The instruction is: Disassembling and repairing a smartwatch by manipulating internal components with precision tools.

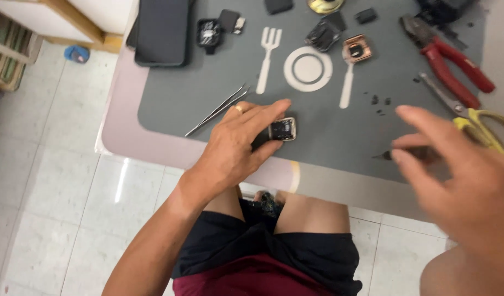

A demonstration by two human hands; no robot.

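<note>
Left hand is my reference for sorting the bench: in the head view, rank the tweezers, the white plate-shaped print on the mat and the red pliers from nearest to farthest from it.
From the left hand:
1. Tweezers, just up-left of the knuckles.
2. White plate-shaped print, farther up the grey mat, mid-table.
3. Red pliers, far right, near the mat's top corner.

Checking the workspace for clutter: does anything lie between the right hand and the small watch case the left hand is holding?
Nothing visible does. Only bare grey mat separates the right hand from the watch case in the left hand.
</note>
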